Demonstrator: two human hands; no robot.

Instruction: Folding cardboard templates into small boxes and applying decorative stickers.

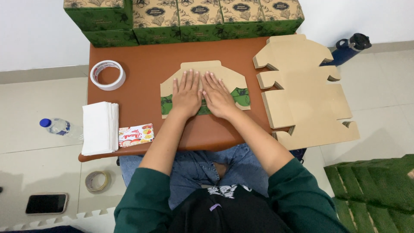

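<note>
A flat cardboard box blank (228, 77) is pressed down mid-worktop (142, 64) by the left hand (186, 92) and right hand (219, 97), both open with palms flat. It is partly folded, not yet boxed. Unfolded blanks (306, 90) are stacked at the right edge, finished boxes (185, 19) along the far edge.

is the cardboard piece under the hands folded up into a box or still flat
Flat. The cardboard piece lies on the brown table, with the left hand and right hand pressed palm-down on it; no walls stand up.

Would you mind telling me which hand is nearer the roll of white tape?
Left. The left hand lies just right of the tape roll; the right hand lies farther right.
</note>
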